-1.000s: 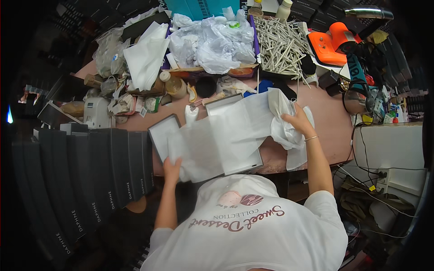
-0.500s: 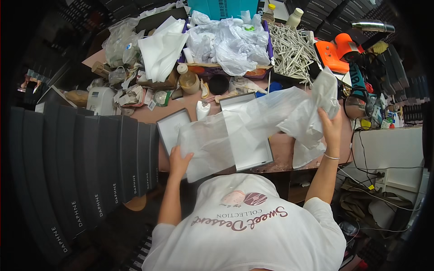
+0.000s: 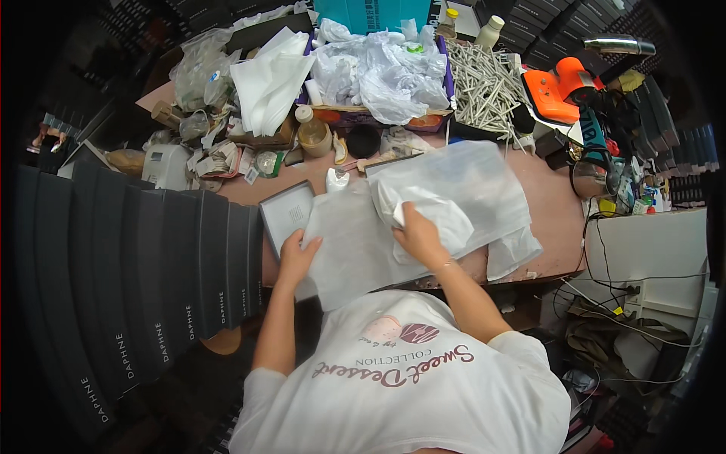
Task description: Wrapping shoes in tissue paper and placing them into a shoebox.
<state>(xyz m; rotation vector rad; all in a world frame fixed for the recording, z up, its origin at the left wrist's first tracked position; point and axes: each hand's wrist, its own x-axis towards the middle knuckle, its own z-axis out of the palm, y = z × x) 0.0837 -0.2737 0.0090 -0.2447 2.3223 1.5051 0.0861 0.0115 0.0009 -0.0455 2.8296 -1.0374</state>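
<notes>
A large translucent white sheet of tissue paper (image 3: 499,189) is spread over the near side of the table, hiding most of the open grey-edged box under it. My left hand (image 3: 299,257) pinches the sheet's left edge. Over the middle of the sheet, my right hand (image 3: 420,236) grips a crumpled white bundle (image 3: 450,219); what is inside the bundle, if anything, cannot be seen. Left of the paper lies a shallow grey box lid (image 3: 283,213), partly covered by it. Another piece of white paper (image 3: 514,253) sticks out at the sheet's right end.
A row of dark grey shoeboxes (image 3: 144,280) stands to my left. Along the back are a box of crumpled white paper (image 3: 386,76), a heap of thin white sticks (image 3: 488,87), a bottle (image 3: 312,132) and an orange tool (image 3: 552,94). Cables hang at the right.
My right hand has moved left and down with the crumpled bundle, from the sheet's right end to over its middle. The paper now lies flatter across the table. My left hand has barely moved.
</notes>
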